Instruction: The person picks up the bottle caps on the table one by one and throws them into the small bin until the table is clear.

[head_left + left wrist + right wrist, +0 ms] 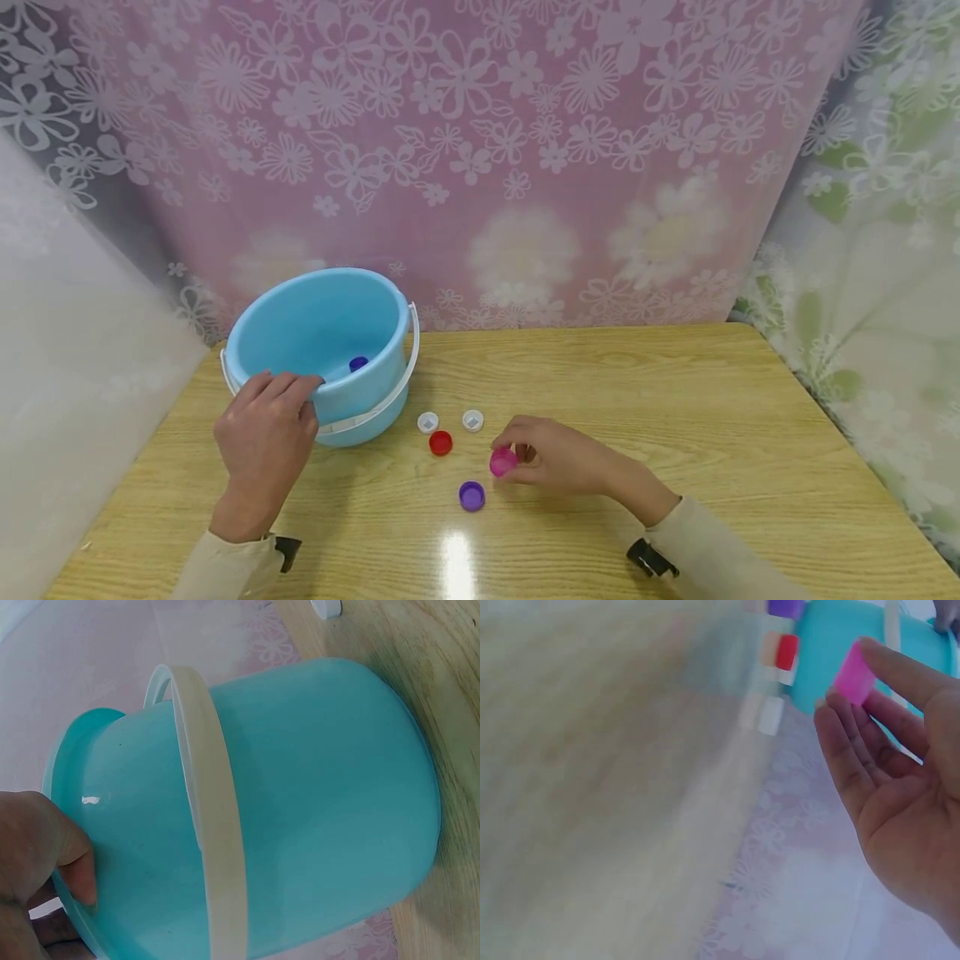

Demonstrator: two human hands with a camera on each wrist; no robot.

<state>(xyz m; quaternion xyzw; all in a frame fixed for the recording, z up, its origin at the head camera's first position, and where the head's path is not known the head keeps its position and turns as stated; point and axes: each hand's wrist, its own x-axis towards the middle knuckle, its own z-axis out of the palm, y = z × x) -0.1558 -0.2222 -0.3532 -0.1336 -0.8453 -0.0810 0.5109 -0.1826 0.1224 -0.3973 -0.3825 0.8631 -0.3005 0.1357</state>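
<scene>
My left hand (268, 446) grips the near rim of a light blue bucket (360, 408), its thumb outside the wall in the left wrist view. Inside the bucket lies a dark purple cap (358, 363). Between the thumb and fingers of my right hand (562, 457) is a pink bottle cap (503, 462), held over the table; the right wrist view shows the pinched pink cap (854, 675) from the side. A purple cap (472, 496) lies on the table just left of that hand. Farther back are a red cap (440, 442) and two white caps (472, 420).
The wooden table (637, 375) backs onto a pink flowered cloth (450, 167). The bucket's white handle (390, 398) hangs down along its near side. Pale flowered cloth (885, 317) borders the table's right side.
</scene>
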